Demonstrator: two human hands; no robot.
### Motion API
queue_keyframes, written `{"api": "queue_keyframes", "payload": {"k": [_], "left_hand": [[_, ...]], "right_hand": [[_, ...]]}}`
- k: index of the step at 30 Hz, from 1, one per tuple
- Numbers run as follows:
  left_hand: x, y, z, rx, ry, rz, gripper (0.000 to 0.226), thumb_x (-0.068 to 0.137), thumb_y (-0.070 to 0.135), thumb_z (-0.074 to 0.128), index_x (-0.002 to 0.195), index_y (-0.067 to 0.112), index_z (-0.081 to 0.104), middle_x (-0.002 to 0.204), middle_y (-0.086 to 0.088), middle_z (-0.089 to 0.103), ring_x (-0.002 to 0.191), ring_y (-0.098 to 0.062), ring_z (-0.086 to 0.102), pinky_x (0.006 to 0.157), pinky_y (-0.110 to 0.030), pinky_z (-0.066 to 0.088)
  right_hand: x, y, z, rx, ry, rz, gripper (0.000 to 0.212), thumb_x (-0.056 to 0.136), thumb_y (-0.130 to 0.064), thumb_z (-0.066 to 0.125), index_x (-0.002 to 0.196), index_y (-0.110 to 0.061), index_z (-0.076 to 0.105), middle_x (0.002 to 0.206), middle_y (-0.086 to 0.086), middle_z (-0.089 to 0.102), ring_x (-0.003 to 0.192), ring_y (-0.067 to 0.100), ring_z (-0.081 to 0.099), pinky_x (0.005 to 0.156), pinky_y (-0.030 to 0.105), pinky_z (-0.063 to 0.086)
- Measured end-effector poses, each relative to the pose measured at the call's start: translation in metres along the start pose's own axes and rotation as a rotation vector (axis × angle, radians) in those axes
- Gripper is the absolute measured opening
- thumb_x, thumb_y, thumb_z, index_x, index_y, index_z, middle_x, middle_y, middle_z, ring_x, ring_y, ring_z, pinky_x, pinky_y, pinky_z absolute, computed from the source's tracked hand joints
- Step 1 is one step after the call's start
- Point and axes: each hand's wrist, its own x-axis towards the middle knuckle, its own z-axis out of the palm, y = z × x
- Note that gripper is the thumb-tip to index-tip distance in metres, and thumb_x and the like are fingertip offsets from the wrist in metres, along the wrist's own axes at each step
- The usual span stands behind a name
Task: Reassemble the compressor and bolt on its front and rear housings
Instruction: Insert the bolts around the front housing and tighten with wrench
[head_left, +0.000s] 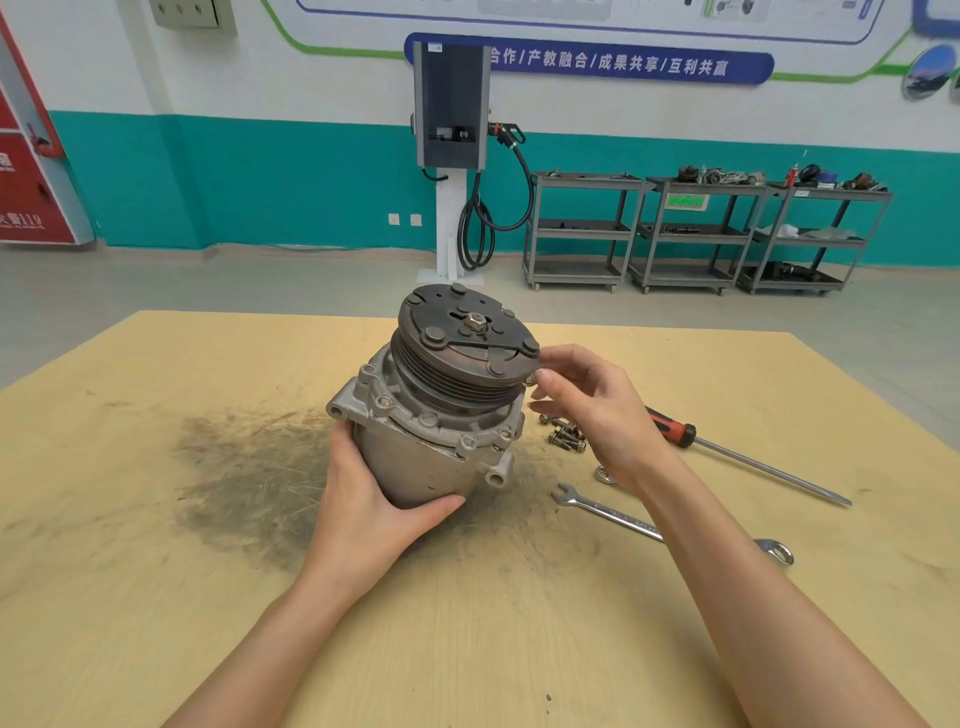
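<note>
The grey metal compressor (415, 457) stands tilted on the wooden table (156, 571), its dark pulley and clutch plate (467, 338) facing up and away. My left hand (374, 514) grips the lower body, thumb across the front. My right hand (592, 405) is at the right rim of the front housing, under the pulley's edge. Its thumb and fingers pinch a bolt (531, 378), of which only the head shows. Several loose bolts (566, 436) lie on the table just behind that hand.
A combination wrench (613, 514) lies right of the compressor, and a second wrench end (602, 474) peeks out under my wrist. A red-handled screwdriver (727, 452) lies further right. A dark greasy smear (249, 467) covers the table to the left. Tool carts stand by the far wall.
</note>
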Motion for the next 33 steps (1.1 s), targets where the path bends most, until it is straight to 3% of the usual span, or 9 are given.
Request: {"api": "queue_keyframes", "payload": {"k": [3, 5, 9, 14, 20, 23, 26, 29, 33], "left_hand": [[0.000, 0.001, 0.000, -0.005, 0.003, 0.000, 0.107, 0.039, 0.062, 0.086, 0.120, 0.060, 0.016, 0.128, 0.042, 0.032, 0.121, 0.022, 0.035, 0.093, -0.007, 0.032], [0.000, 0.002, 0.000, -0.005, 0.003, 0.003, 0.106, 0.039, 0.063, 0.085, 0.120, 0.061, 0.016, 0.128, 0.041, 0.033, 0.122, 0.021, 0.035, 0.093, -0.007, 0.032], [0.000, 0.002, -0.001, -0.001, -0.001, 0.009, 0.106, 0.039, 0.064, 0.085, 0.120, 0.062, 0.015, 0.128, 0.042, 0.033, 0.121, 0.022, 0.036, 0.095, -0.010, 0.032], [0.000, 0.000, 0.000, -0.011, -0.007, -0.002, 0.110, 0.038, 0.064, 0.085, 0.124, 0.057, 0.016, 0.125, 0.047, 0.032, 0.117, 0.026, 0.035, 0.094, -0.006, 0.030], [0.000, 0.001, -0.001, -0.008, -0.005, 0.002, 0.108, 0.039, 0.063, 0.085, 0.121, 0.060, 0.015, 0.127, 0.042, 0.033, 0.120, 0.023, 0.036, 0.096, -0.009, 0.031], [0.000, 0.001, -0.001, -0.004, -0.006, 0.006, 0.108, 0.039, 0.063, 0.088, 0.119, 0.061, 0.016, 0.127, 0.040, 0.034, 0.119, 0.023, 0.036, 0.097, -0.011, 0.031], [0.000, 0.001, -0.001, -0.007, -0.007, 0.010, 0.109, 0.040, 0.061, 0.089, 0.121, 0.059, 0.016, 0.126, 0.037, 0.035, 0.118, 0.025, 0.034, 0.097, -0.011, 0.031], [0.000, 0.002, -0.001, -0.007, -0.007, 0.007, 0.107, 0.039, 0.063, 0.086, 0.120, 0.059, 0.017, 0.127, 0.038, 0.035, 0.119, 0.024, 0.036, 0.095, -0.008, 0.031], [0.001, 0.001, -0.001, -0.008, -0.004, 0.014, 0.106, 0.039, 0.063, 0.085, 0.121, 0.058, 0.018, 0.127, 0.044, 0.032, 0.120, 0.024, 0.036, 0.094, -0.007, 0.031]], "right_hand": [[-0.001, -0.001, -0.001, -0.058, -0.021, -0.022, 0.020, 0.093, -0.011, 0.062, 0.103, -0.025, 0.071, 0.111, 0.019, 0.064, 0.099, 0.029, 0.063, 0.080, 0.046, 0.057], [-0.001, -0.001, 0.002, -0.108, 0.014, -0.004, 0.011, 0.091, -0.015, 0.066, 0.093, -0.024, 0.071, 0.102, 0.018, 0.064, 0.088, 0.019, 0.064, 0.082, 0.060, 0.051], [0.000, -0.004, 0.006, -0.155, 0.107, -0.006, 0.011, 0.083, -0.019, 0.073, 0.077, -0.020, 0.064, 0.079, 0.002, 0.065, 0.076, 0.018, 0.058, 0.080, 0.056, 0.051], [-0.003, -0.009, 0.000, -0.128, 0.006, -0.033, 0.019, 0.090, -0.015, 0.067, 0.102, -0.029, 0.071, 0.099, 0.017, 0.062, 0.082, 0.013, 0.058, 0.079, 0.059, 0.052], [-0.003, -0.009, 0.005, -0.222, 0.103, -0.037, 0.009, 0.085, -0.023, 0.072, 0.079, -0.020, 0.066, 0.091, 0.018, 0.062, 0.076, 0.022, 0.056, 0.070, 0.062, 0.051], [-0.003, -0.008, 0.002, -0.204, 0.082, -0.060, 0.003, 0.086, -0.021, 0.071, 0.086, -0.022, 0.068, 0.086, 0.011, 0.062, 0.082, 0.025, 0.057, 0.078, 0.055, 0.052], [-0.003, -0.009, 0.000, -0.184, 0.032, -0.081, 0.020, 0.089, -0.012, 0.067, 0.096, -0.030, 0.071, 0.092, 0.011, 0.060, 0.079, 0.009, 0.056, 0.079, 0.055, 0.052], [-0.002, -0.008, 0.003, -0.173, 0.034, -0.059, 0.016, 0.089, -0.011, 0.067, 0.089, -0.026, 0.070, 0.093, 0.019, 0.062, 0.076, 0.006, 0.059, 0.076, 0.057, 0.052], [0.001, -0.006, 0.008, -0.186, 0.058, -0.052, 0.011, 0.087, -0.012, 0.069, 0.083, -0.019, 0.063, 0.085, 0.002, 0.066, 0.080, 0.012, 0.058, 0.083, 0.049, 0.052]]}}
